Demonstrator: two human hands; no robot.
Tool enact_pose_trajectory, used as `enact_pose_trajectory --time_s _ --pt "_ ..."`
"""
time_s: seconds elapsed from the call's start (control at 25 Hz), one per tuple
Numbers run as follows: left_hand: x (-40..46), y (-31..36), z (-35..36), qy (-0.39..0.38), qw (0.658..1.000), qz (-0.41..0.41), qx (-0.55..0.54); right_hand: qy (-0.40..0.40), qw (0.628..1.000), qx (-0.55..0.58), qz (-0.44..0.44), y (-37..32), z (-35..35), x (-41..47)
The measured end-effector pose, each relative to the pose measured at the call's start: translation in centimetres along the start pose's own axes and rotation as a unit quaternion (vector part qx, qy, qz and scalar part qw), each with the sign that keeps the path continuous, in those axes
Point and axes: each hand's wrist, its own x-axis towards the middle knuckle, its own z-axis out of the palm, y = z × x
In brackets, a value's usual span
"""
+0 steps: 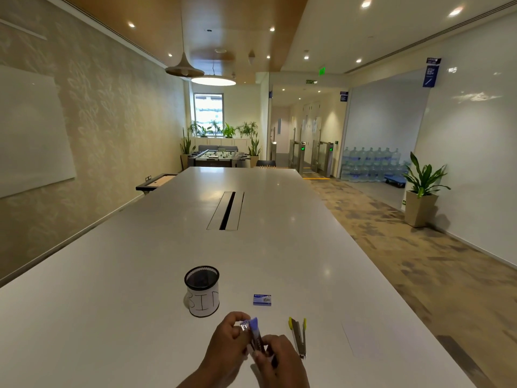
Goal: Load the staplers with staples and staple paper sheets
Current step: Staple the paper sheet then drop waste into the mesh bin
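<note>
Loading: purple stapler (256, 336), gripped by right hand (275, 357); left hand (228, 336) fingers pinch staple strip (244, 326).
Next: I'd judge strip must seat straight in the channel.
Waiting: yellow stapler (298, 338), paper sheet (372, 338) on bench (112, 303).

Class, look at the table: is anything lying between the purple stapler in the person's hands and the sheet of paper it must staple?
Yes. The yellow stapler lies open on the table between the purple stapler, held in both hands, and the paper sheet to its right.
</note>
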Motion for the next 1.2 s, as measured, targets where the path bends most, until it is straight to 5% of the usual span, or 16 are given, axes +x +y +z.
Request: enact_pose_trajectory --time_s 0.48,0.76,1.2 --pt "0.9 -0.5 0.0 -0.028 0.999 -0.041 -0.018 -0.091 0.992 -0.086 -0.004 -0.3 0.2 0.8" --pt "0.3 -0.5 0.3 0.007 0.999 0.047 0.002 -0.082 0.994 -0.056 0.041 -1.0 -0.1 0.4" --pt "0.6 -1.5 0.5 0.029 0.997 0.054 0.054 -0.152 0.969 -0.189 0.049 -3.0 -0.5 0.5"
